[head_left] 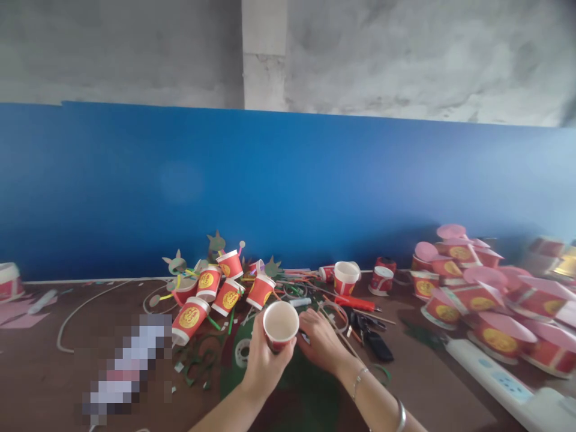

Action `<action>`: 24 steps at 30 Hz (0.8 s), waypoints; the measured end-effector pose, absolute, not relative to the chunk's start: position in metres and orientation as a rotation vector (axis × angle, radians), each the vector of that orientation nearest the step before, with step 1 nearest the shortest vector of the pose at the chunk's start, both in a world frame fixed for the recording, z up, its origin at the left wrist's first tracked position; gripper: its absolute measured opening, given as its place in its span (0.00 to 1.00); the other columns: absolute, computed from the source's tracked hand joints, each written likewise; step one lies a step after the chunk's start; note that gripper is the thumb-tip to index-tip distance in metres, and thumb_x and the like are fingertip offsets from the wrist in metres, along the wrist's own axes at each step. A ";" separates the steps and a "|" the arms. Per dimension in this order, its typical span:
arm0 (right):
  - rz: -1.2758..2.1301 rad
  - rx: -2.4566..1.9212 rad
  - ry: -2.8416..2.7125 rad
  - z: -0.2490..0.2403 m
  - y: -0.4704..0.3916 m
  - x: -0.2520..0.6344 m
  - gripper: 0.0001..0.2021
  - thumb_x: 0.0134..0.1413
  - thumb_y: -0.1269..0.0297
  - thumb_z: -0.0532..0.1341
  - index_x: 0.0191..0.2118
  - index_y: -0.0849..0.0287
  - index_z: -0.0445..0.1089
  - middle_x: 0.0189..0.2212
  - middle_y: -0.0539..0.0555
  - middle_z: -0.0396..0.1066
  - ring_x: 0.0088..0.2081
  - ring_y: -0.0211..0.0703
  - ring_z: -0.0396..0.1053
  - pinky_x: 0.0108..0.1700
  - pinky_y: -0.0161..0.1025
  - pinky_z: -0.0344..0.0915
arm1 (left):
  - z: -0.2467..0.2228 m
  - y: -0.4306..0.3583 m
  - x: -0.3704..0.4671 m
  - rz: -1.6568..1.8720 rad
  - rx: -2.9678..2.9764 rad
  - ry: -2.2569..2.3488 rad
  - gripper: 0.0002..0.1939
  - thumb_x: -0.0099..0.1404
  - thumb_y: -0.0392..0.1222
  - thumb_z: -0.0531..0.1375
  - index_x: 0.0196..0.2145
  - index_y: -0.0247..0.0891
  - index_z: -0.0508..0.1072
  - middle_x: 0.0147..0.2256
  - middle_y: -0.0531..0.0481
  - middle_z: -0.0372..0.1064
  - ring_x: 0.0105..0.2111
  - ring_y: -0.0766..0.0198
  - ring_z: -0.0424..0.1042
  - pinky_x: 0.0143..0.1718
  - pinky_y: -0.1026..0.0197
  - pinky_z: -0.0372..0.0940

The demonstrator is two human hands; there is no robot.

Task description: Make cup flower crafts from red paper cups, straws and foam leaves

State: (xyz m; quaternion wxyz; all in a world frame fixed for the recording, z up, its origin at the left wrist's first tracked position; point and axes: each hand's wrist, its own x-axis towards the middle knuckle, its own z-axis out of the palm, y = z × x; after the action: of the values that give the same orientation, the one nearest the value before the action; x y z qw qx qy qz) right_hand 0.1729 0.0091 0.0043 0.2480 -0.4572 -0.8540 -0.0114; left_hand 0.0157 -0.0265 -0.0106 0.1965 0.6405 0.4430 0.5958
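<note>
My left hand [266, 366] is wrapped round a red and white paper cup [281, 327], its open mouth tipped toward me and its inside bare. Just right of the cup is my right hand [321, 339], low over the table with its fingers curled inward. A small dark bit shows at those fingertips, too small to name. Behind the hands lie thin coloured sticks [299, 276] and a short white tube [300, 302]. A roll of white tape [243, 353] rests left of my left wrist.
Decorated cups [229, 294] are heaped at back left; pink-topped cups [495, 300] are piled at right. A red-handled tool [355, 303], keys with a black fob [377, 345] and a white power strip [488, 369] lie right. A blue panel [288, 186] closes off the back.
</note>
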 end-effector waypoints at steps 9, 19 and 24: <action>0.246 -1.452 -2.228 -0.001 0.022 0.184 0.17 0.47 0.76 0.53 0.42 0.62 0.71 0.40 0.58 0.71 0.45 0.46 0.66 0.48 0.39 0.58 | -0.008 -0.024 0.013 1.598 1.592 1.202 0.25 0.57 0.43 0.58 0.50 0.35 0.57 0.44 0.42 0.67 0.43 0.56 0.69 0.45 0.53 0.64; 0.208 -1.434 -2.028 -0.005 0.025 0.187 0.22 0.40 0.75 0.54 0.46 0.59 0.68 0.40 0.58 0.68 0.39 0.47 0.67 0.42 0.40 0.62 | -0.002 -0.024 0.016 1.685 1.490 1.185 0.32 0.55 0.40 0.60 0.55 0.38 0.52 0.48 0.41 0.64 0.47 0.56 0.67 0.50 0.53 0.61; 0.830 -1.056 -1.458 -0.012 0.035 0.180 0.17 0.42 0.63 0.60 0.42 0.59 0.70 0.31 0.54 0.70 0.33 0.44 0.68 0.37 0.40 0.65 | -0.006 -0.022 0.015 1.658 1.504 1.223 0.33 0.56 0.39 0.59 0.56 0.37 0.50 0.51 0.39 0.61 0.52 0.55 0.63 0.55 0.51 0.55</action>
State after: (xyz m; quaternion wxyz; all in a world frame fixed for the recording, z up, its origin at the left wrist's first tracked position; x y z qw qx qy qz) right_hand 0.1796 0.0348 -0.0115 0.5475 -0.4457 -0.6155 0.3504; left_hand 0.0148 -0.0216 -0.0063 0.2912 0.5639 0.4587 0.6219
